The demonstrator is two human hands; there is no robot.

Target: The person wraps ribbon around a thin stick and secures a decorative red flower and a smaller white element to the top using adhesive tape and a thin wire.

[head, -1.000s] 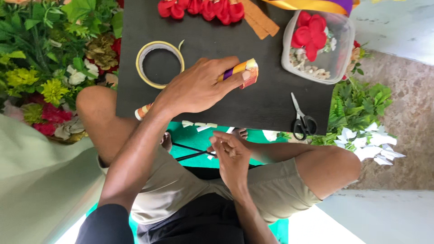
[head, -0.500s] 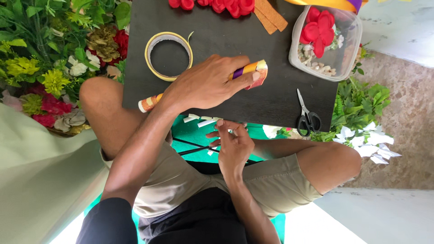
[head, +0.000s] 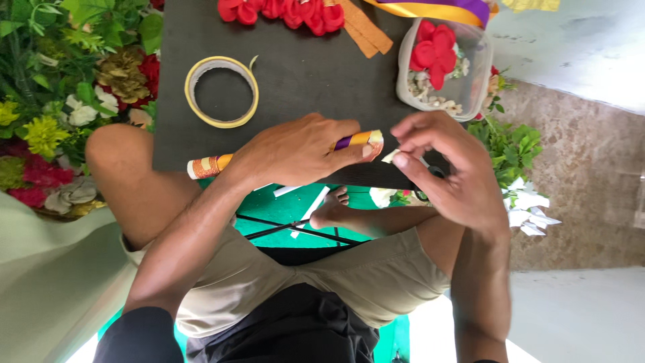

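On the dark board (head: 289,74) laid across the lap, a ribbon-wrapped roll (head: 282,153) is pressed flat under the left hand (head: 295,151), whose fingers are closed over its middle while the thumb steadies the end banded in purple and gold. Compared with half a second ago, the right hand (head: 447,168) has been brought up from below the board's near edge to that banded end, and a small pale scrap (head: 390,156) is now pinched between its thumb and forefinger, just beside the roll's tip. The scrap looks like a short piece of tape or paper; which of the two cannot be told. Judging by this, the end of the wrapping appears ready to be fastened.

Beyond the left hand, a ring of cream masking tape (head: 222,92) lies flat, matte and thin-walled, with a loose tail curling off it. Further off, red fabric petals (head: 289,12) are lined up beside brown strips (head: 366,30) that look like card. Beyond the right hand, a clear plastic tub (head: 470,67) is seen holding a red cloth flower (head: 433,50) and pale bits. The scissors seen earlier are now mostly hidden behind the right hand. To the left of the left arm, artificial flowers and foliage (head: 60,87) are heaped, glossy green with yellow and red heads. White paper-like blooms (head: 527,208) lie to the right of the right wrist.
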